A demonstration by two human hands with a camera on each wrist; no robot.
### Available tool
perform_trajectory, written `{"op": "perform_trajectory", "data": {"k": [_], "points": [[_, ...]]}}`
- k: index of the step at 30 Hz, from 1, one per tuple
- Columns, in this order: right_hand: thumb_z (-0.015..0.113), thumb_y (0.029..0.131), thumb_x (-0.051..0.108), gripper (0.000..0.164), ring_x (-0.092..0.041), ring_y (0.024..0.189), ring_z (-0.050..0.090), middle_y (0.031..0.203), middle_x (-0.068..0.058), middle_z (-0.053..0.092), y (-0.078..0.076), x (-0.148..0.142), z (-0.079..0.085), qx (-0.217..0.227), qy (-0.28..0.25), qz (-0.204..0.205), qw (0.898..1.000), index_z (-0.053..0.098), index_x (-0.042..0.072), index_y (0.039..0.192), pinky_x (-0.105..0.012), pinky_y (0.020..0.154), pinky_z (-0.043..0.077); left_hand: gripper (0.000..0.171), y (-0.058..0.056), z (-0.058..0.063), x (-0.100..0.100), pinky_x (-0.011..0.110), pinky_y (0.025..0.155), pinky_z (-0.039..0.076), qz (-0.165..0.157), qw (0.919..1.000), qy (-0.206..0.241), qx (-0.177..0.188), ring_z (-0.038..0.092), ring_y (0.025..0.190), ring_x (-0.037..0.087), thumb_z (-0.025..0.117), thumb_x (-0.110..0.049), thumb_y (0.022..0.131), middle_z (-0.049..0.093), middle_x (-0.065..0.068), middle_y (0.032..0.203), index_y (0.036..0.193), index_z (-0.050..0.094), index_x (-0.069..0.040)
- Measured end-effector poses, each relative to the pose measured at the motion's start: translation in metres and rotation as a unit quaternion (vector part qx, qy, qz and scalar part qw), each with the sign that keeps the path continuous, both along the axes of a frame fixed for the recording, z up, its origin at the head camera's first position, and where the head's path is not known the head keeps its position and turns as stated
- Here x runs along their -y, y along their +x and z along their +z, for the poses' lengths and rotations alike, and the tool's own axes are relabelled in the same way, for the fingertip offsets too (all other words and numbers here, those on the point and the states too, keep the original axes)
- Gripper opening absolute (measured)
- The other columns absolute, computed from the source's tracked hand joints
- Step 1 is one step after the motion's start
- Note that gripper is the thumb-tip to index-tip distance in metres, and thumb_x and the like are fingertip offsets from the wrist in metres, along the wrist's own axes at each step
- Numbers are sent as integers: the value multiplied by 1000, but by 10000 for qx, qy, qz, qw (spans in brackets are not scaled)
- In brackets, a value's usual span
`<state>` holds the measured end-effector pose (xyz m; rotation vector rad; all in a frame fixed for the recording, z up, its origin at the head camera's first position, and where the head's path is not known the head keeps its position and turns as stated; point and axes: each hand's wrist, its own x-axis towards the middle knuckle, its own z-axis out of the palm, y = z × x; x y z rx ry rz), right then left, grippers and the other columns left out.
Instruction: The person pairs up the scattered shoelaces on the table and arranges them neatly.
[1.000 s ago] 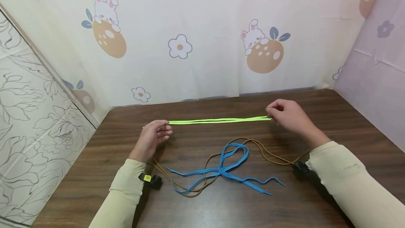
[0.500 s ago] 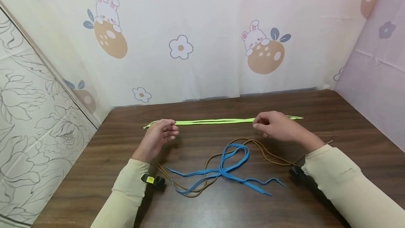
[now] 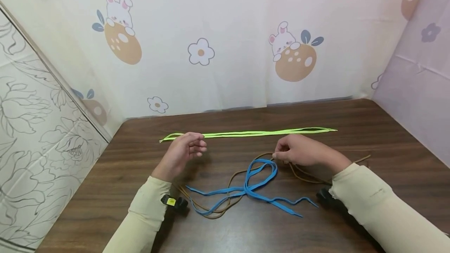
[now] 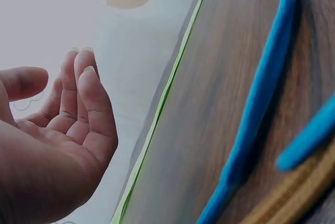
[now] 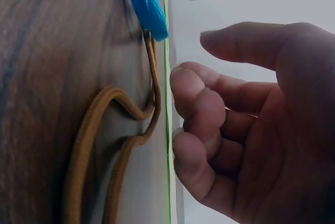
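Observation:
A neon green shoelace lies doubled and stretched straight across the back of the table. In front of it, a blue shoelace is looped over a brown shoelace. My left hand hovers near the left part of the green lace with relaxed fingers, holding nothing; the left wrist view shows its thumb apart from the fingers. My right hand is above the right part of the brown lace. The right wrist view shows its fingers loosely bent, the thumb apart, and nothing between them. Part of the brown lace is hidden below that hand.
The wooden table ends at a back wall covering printed with rabbits and flowers. A floral panel stands on the left, a pale covering on the right. Each sleeve carries a black wrist device.
My right hand has let go of the green lace and moved left and nearer, over the brown lace. My left hand has shifted slightly right, uncovering the green lace's left end.

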<state>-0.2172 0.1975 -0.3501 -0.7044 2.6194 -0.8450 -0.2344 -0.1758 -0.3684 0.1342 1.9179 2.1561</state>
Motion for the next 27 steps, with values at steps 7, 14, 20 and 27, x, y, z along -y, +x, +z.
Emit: {"op": "perform_trajectory", "data": {"k": [7, 14, 20, 27], "points": [[66, 99, 31, 22, -15, 60, 55, 72, 1, 61, 3, 6, -5, 311, 17, 271, 9991, 67, 12, 86, -33, 54, 47, 29, 0, -1, -4, 27, 72, 54, -158, 9999, -17, 21, 66, 82, 16, 52, -19, 104, 67, 5, 91, 118, 55, 6], [68, 97, 28, 19, -14, 59, 52, 71, 2, 59, 4, 8, -7, 363, 66, 319, 9988, 66, 14, 84, -30, 53, 44, 32, 1, -1, -7, 27, 72, 54, -213, 9998, -58, 18, 65, 81, 15, 51, -18, 104, 66, 6, 92, 120, 53, 9], [68, 96, 21, 14, -13, 61, 52, 72, 1, 58, 4, 7, -5, 414, 61, 326, 9986, 65, 14, 85, -30, 54, 44, 28, 4, 1, -11, 26, 71, 54, -353, 9994, 28, -28, 65, 81, 16, 50, -17, 104, 66, 7, 92, 117, 55, 7], [64, 99, 15, 11, -15, 64, 55, 74, 1, 59, 4, 6, -4, 283, -164, 572, 9978, 64, 13, 88, -31, 57, 48, 27, 8, 2, -18, 29, 73, 53, -531, 9984, -175, -119, 65, 83, 18, 49, -19, 105, 65, 7, 94, 117, 57, 4]]}}
